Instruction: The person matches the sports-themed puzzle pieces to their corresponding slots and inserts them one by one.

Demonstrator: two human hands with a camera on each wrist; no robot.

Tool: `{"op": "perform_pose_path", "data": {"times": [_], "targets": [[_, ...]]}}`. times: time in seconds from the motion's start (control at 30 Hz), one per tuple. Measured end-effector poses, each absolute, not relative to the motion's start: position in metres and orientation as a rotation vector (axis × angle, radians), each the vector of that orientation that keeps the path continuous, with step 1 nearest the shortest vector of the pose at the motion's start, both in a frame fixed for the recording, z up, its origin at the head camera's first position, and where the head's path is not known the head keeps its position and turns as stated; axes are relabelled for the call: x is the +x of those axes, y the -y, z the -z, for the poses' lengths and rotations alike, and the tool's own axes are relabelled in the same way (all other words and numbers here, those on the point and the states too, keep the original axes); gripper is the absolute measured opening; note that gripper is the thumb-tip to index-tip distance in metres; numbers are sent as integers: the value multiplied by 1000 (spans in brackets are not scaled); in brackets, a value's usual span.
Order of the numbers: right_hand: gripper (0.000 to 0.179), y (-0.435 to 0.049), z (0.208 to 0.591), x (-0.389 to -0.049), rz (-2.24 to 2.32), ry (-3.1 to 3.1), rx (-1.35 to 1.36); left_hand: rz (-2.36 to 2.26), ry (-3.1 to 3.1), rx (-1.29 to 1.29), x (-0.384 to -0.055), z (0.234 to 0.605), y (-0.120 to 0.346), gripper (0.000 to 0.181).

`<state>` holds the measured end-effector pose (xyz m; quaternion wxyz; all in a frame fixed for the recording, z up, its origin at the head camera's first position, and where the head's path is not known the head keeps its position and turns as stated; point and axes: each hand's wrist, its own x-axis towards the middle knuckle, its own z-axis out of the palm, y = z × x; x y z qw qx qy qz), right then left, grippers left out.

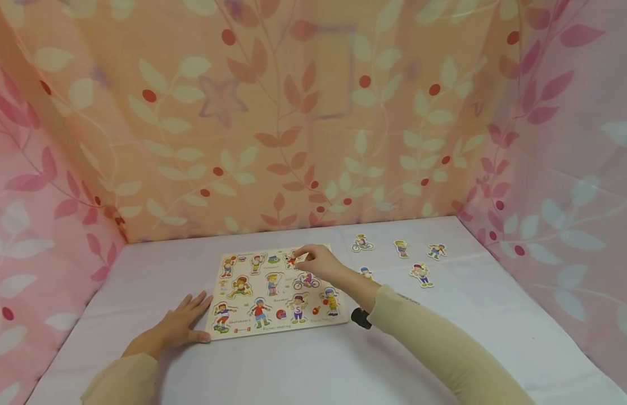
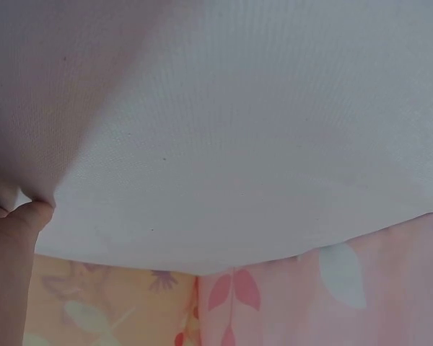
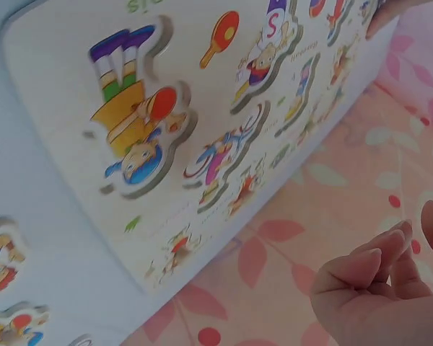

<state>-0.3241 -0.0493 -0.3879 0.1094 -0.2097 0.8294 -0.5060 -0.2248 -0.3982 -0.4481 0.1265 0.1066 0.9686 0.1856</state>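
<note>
A wooden puzzle board [image 1: 257, 337] with cartoon sports figures lies flat on the table; in the right wrist view the board [image 3: 65, 108] shows figure-shaped recesses with pictures inside. My left hand [image 1: 179, 323] rests at the board's left edge, fingers extended and thumb by the near corner. Over the board's far right part is my right hand [image 1: 320, 264], near the red-shirted football figure [image 1: 292, 260]. The right wrist view shows that hand [image 3: 382, 288] with bent fingers and the thumb apart, nothing visible between them. In the left wrist view, only part of the left hand [image 2: 14, 223] appears.
Right of the board lie several loose pieces: a cyclist [image 1: 362, 243], a yellow-haired figure [image 1: 401, 248], a skating figure [image 1: 437, 251], a purple-capped batter [image 1: 422, 275] and a blue-capped figure [image 1: 366, 273], partly hidden. A small black object [image 1: 361, 318] shows beside the right sleeve. Patterned curtains [image 1: 273, 140] enclose the table.
</note>
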Motion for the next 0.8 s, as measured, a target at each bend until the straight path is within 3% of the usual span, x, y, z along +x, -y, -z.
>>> {"op": "perform_pose_path", "data": {"times": [0.8], "targets": [[26,-34,385,-333,1415,-2488,-428,-561,-2805,331,-227,449,401,100]]}}
